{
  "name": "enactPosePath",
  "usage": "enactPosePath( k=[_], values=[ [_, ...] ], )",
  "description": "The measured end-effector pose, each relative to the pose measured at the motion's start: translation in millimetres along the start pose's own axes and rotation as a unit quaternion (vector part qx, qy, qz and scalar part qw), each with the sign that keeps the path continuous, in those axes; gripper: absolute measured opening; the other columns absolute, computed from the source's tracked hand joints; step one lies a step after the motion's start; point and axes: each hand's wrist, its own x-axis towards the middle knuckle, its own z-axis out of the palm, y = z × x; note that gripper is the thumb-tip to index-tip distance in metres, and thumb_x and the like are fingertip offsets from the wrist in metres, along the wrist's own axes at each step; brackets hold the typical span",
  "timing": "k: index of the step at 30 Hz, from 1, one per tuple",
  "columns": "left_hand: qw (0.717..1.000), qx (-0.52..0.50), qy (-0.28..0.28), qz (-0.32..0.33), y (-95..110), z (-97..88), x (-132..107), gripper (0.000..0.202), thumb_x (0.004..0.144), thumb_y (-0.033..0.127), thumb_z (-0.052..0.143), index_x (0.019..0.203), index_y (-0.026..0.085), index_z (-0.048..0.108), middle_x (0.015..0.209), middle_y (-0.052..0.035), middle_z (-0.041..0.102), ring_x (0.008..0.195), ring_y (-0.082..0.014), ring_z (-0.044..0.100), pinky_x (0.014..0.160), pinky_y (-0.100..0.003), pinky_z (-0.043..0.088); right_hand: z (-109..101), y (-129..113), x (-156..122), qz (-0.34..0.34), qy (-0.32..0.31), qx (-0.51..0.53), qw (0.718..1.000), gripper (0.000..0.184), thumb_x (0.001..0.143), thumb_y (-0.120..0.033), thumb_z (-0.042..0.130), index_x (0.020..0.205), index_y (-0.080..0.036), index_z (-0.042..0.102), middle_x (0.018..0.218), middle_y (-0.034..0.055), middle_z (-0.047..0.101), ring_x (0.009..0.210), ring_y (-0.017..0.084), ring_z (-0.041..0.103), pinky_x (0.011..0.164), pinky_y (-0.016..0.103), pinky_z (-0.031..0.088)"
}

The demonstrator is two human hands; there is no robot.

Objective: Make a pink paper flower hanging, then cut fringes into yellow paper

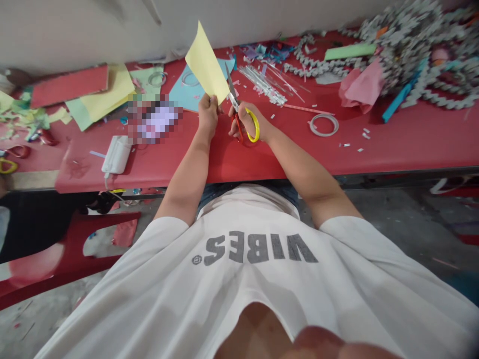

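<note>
My left hand (pixel 208 112) pinches the lower edge of a yellow sheet of paper (pixel 208 70), which stands up above the table and curls a little. Just to its right, my right hand (pixel 251 119) is closed round the red and yellow handles of a pair of scissors (pixel 233 94). The blades point up and away, close along the sheet's right edge; whether they touch it I cannot tell. Behind the paper a light blue sheet (pixel 179 94) lies on the red tabletop (pixel 239 167).
Left are stacked coloured sheets (pixel 108 97), a white power bank (pixel 117 154) with a cable, and another pair of scissors (pixel 15 154). Clear plastic strips (pixel 264 85) and a tape-like ring (pixel 324 124) lie right of my hands. A grey paper-chain heap (pixel 404 45) fills the back right.
</note>
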Motion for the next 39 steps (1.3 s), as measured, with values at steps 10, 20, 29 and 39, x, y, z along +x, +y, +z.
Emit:
enactPosePath(
  k=[10,20,29,39],
  values=[
    [0.999,0.044,0.008,-0.013,8.3,0.8,-2.8,0.065,0.104,0.090,0.039,0.089,0.028,0.051,0.064,0.0047,0.051,0.061,-0.0129,0.043,0.064,-0.031,0.041,-1.1,8.1,-0.1,-0.013,-0.013,-0.004,1.000,0.093,0.079,-0.112,0.047,0.113,-0.026,0.057,0.073,-0.0012,0.072,0.076,0.023,0.079,0.075,0.037,0.067],
    [0.994,0.106,-0.014,-0.034,16.5,-6.2,-0.4,0.058,0.112,0.077,0.022,0.094,0.027,0.046,0.064,0.0062,0.051,0.060,-0.0053,0.044,0.063,-0.020,0.042,-0.9,-2.3,-6.7,0.006,0.002,-0.006,1.000,0.101,0.072,-0.117,0.044,0.114,-0.026,0.060,0.077,0.0013,0.073,0.084,0.025,0.081,0.081,0.038,0.069],
    [0.999,0.042,-0.032,0.004,-6.6,-5.2,-1.1,0.057,0.105,0.082,0.057,0.093,0.026,0.056,0.066,0.0057,0.057,0.058,-0.0091,0.051,0.061,-0.029,0.041,2.4,2.4,-2.5,-0.013,0.023,-0.017,1.000,0.095,0.084,-0.113,0.035,0.113,-0.025,0.058,0.071,0.0009,0.070,0.074,0.024,0.077,0.075,0.041,0.067],
    [1.000,-0.017,-0.022,0.011,-21.6,1.5,-0.5,0.066,0.091,0.088,0.071,0.089,0.023,0.063,0.070,0.0021,0.058,0.064,-0.0142,0.060,0.066,-0.030,0.045,5.5,0.3,-5.7,0.012,0.060,-0.056,0.997,0.088,0.083,-0.112,0.038,0.116,-0.033,0.061,0.067,-0.0031,0.062,0.064,0.025,0.068,0.078,0.045,0.069]
  ],
)
